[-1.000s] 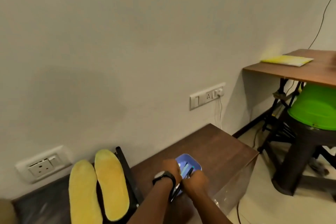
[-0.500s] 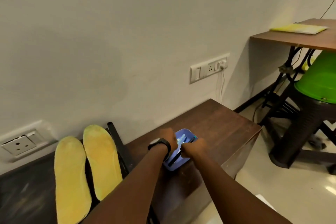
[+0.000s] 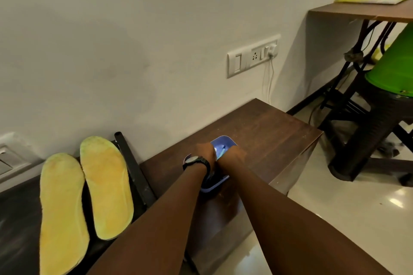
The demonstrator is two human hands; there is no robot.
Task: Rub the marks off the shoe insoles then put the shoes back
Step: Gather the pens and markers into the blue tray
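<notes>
Fuzzy cloth insoles (image 3: 87, 194); dark matt wooden table (image 3: 268, 131).

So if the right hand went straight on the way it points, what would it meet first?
The right hand would likely meet the far rim of the blue tray first, then the wooden tabletop; depth is unclear.
</notes>
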